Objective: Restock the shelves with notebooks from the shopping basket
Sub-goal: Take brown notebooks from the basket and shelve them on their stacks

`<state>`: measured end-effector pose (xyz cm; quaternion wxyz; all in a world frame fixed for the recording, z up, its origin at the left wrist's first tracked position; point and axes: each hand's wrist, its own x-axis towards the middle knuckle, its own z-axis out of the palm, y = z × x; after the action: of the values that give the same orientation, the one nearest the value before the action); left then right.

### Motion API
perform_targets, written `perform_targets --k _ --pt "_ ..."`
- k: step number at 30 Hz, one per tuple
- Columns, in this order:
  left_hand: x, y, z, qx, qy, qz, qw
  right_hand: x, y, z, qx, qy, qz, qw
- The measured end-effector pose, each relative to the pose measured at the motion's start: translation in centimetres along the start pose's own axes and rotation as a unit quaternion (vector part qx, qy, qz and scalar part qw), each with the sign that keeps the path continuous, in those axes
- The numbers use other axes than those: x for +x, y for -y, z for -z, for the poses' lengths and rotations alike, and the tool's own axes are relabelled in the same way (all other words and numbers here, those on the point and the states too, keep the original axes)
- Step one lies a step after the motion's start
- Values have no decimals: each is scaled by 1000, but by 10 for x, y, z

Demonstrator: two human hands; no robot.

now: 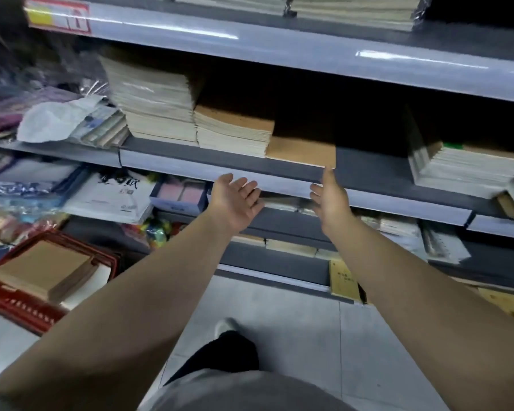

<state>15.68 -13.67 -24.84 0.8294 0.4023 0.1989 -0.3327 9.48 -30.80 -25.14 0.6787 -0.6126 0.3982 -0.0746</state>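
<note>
A low stack of brown kraft notebooks (301, 150) lies on the grey middle shelf (371, 173), right of a taller brown-topped stack (235, 130). My left hand (235, 200) and my right hand (330, 197) are both stretched out just below the shelf's front edge, palms facing each other, fingers apart, holding nothing. My right hand's fingertips reach up to the low stack's front edge. On the floor at the lower left stands the red shopping basket (21, 307) with more brown notebooks (46, 269) stacked inside.
A tall pale stack of notebooks (152, 99) stands at the shelf's left, another stack (469, 170) at the right, with a dark gap between. Lower shelves hold packaged stationery (113, 197). Grey floor tiles (294, 321) and my leg (223, 354) lie below.
</note>
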Motion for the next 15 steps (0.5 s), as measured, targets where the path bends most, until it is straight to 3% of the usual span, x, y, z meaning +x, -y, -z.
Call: perform_targets --k 15 --pt "-52 -56 176 -22 -59 13 998 -95 -61 -164 -133 172 -46 975"
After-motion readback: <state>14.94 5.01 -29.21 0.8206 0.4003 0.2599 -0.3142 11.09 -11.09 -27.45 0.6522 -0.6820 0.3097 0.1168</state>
